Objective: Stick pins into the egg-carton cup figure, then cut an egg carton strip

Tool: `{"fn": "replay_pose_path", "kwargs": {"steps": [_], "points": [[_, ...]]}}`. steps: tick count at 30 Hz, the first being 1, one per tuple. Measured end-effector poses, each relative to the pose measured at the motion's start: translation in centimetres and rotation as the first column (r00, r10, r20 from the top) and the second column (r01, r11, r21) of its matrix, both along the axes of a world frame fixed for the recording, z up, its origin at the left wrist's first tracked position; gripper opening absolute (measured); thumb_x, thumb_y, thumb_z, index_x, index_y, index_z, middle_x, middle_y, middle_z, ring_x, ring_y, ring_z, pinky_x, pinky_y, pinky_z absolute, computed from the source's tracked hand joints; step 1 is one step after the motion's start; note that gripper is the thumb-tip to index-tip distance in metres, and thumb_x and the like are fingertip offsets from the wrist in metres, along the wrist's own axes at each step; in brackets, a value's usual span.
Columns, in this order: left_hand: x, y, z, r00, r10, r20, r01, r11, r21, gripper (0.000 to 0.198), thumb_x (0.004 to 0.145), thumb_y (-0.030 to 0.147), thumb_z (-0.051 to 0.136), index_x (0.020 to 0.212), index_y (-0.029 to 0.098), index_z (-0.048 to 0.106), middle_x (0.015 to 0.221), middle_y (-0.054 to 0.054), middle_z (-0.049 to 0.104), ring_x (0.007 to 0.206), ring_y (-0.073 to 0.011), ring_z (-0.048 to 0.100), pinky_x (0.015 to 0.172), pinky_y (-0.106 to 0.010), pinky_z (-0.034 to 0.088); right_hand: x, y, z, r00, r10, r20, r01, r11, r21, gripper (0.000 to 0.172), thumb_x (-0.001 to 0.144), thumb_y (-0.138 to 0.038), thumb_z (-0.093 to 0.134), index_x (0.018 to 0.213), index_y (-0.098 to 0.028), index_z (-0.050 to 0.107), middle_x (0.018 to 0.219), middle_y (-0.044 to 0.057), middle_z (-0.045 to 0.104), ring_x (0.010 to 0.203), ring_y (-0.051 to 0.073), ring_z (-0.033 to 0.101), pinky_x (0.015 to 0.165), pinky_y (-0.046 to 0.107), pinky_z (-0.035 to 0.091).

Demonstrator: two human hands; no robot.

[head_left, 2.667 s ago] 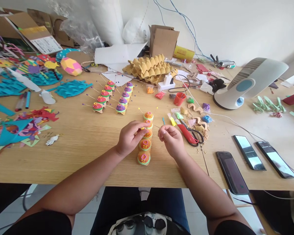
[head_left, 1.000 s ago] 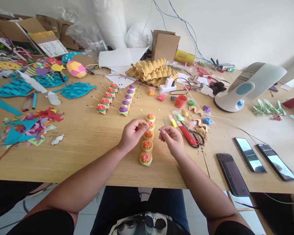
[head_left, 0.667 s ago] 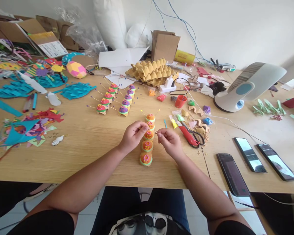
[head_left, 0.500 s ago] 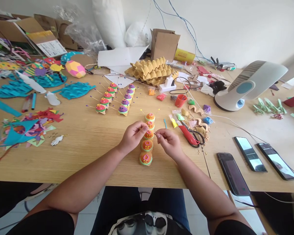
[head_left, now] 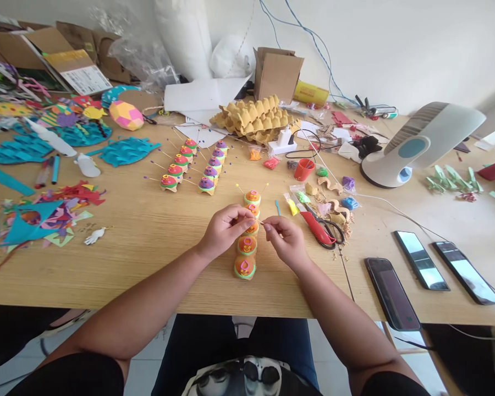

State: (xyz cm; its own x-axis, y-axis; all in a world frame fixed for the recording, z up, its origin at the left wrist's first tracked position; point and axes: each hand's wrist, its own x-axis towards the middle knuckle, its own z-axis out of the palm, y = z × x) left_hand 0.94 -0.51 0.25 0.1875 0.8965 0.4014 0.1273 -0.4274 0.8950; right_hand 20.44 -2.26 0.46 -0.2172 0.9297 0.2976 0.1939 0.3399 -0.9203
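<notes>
An orange egg-carton caterpillar (head_left: 246, 265) with green edging and small clay faces lies lengthwise in front of me, partly hidden by my fingers. Two thin yellow-tipped sticks rise from its far end. Over its middle, my left hand (head_left: 226, 230) and my right hand (head_left: 286, 237) meet in a pinch on a thin pale stick (head_left: 259, 221), which looks like a toothpick. Farther left stand a red-and-green egg-carton caterpillar (head_left: 175, 170) and a purple one (head_left: 209, 172), both with thin sticks poking out.
Red-handled scissors (head_left: 319, 228), a blue clay tool (head_left: 278, 207), clay packets and a red cup (head_left: 304, 170) lie right of the caterpillar. Several phones (head_left: 392, 293) sit near the right edge, with a white fan (head_left: 416, 146) behind. Paper scraps (head_left: 45, 217) cover the left.
The fingertips of my left hand have moved slightly right and down, closing on the stick beside my right fingers. The caterpillars have stayed in place.
</notes>
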Motion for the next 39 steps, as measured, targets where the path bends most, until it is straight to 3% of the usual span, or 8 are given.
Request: {"fn": "replay_pose_path", "kwargs": {"steps": [8,22,30,39], "points": [[0.10,-0.19,0.37,0.997,-0.011,-0.080,0.017,0.997,0.070,0.021,0.096,0.035,0.062,0.100,0.019,0.074,0.083,-0.002,0.066,0.072,-0.0112,0.059,0.064,-0.023,0.048,0.07,0.06,-0.09,1.000,0.002,0.011,-0.002,1.000,0.022,0.030,0.097,-0.047,0.058,0.092,-0.020,0.069,0.073,0.003,0.066,0.059,0.013,0.055,0.054,0.026,0.044],[0.11,-0.10,0.30,0.999,0.007,-0.053,-0.001,0.994,0.113,0.020,0.092,0.038,0.068,0.092,0.018,0.073,0.073,0.001,0.058,0.063,-0.0099,0.051,0.058,-0.022,0.043,-0.04,0.16,-0.11,0.999,0.013,0.029,-0.014,1.000,0.015,0.028,0.096,-0.046,0.059,0.093,-0.020,0.070,0.069,0.002,0.064,0.058,0.013,0.056,0.054,0.026,0.044],[-0.01,-0.16,0.25,0.995,0.049,-0.091,-0.037,0.991,0.129,0.020,0.092,0.036,0.068,0.085,0.018,0.071,0.075,0.000,0.061,0.063,-0.0098,0.051,0.059,-0.023,0.042,-0.14,-0.01,0.01,0.998,0.049,0.045,-0.049,0.999,0.002,0.030,0.095,-0.049,0.059,0.095,-0.021,0.070,0.070,0.002,0.065,0.058,0.013,0.058,0.054,0.026,0.045],[-0.08,-0.20,-0.02,0.999,0.010,-0.040,-0.007,0.996,0.094,0.022,0.095,0.038,0.064,0.100,0.019,0.074,0.077,-0.001,0.059,0.068,-0.0121,0.053,0.061,-0.025,0.044,-0.24,0.17,0.04,0.992,0.083,-0.093,-0.092,0.991,-0.097,0.037,0.093,-0.055,0.061,0.097,-0.019,0.069,0.066,0.000,0.063,0.058,0.012,0.059,0.054,0.024,0.046]]}}
